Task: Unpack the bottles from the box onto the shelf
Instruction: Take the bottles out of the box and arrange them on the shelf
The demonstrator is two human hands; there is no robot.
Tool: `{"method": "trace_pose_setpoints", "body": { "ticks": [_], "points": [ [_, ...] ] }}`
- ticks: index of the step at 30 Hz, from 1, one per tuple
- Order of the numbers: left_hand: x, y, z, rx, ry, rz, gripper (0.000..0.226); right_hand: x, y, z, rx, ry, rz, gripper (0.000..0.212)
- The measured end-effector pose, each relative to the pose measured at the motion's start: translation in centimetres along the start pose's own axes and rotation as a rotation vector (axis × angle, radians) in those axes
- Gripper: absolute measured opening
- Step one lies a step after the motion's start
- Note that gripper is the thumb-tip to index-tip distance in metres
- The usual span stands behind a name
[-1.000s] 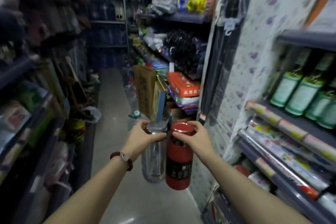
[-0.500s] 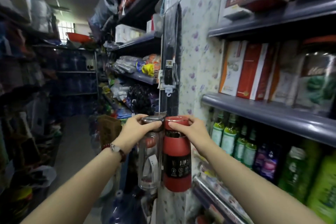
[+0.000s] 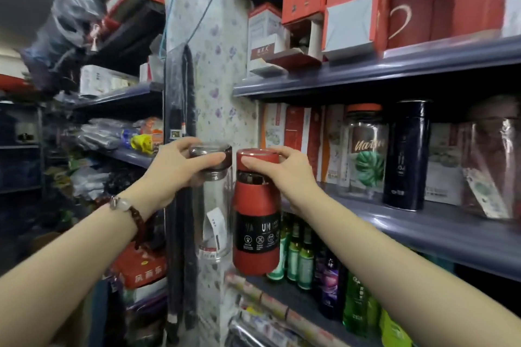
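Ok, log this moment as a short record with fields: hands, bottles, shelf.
left hand: grips the dark cap of the clear glass bottle
right hand: grips the cap of the red bottle
bottles: both upright, hanging in the air, side by side
target shelf: holds a clear leaf-print jar and a dark navy flask
placed: not yet
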State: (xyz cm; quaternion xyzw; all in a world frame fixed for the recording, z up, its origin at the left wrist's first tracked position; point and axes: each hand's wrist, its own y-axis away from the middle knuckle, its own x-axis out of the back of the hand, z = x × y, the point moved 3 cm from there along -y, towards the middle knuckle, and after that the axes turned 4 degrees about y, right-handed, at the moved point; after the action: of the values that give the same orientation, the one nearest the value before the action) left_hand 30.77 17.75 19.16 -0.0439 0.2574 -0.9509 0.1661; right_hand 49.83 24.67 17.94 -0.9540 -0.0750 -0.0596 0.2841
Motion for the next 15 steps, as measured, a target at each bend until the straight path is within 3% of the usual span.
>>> {"method": "trace_pose_setpoints", "body": {
  "ticks": [3,6,11,15],
  "points": [
    [-1.1,-2.6,1.6,-0.097,0.049,-0.005,0.085,1.6,-1.0,-2.4,0.119,0.061,0.124,0.063],
    [-2.1,-4.9,2.9,-0.198,0.114,-0.045,0.070,2.4,-2.0,-4.5,0.235,0.181,0.269,0.056],
    [-4.4,-7.6,3.1,-0.372,0.171,-0.084,0.053,3.4,-2.7,-5.6,0.337,0.312,0.428,0.072],
    [-7.1,-9.3,1.7,-0.469,0.174,-0.142,0.058,4.4,-3.2,-4.5,0.349,0.371,0.549,0.073]
  ]
}}
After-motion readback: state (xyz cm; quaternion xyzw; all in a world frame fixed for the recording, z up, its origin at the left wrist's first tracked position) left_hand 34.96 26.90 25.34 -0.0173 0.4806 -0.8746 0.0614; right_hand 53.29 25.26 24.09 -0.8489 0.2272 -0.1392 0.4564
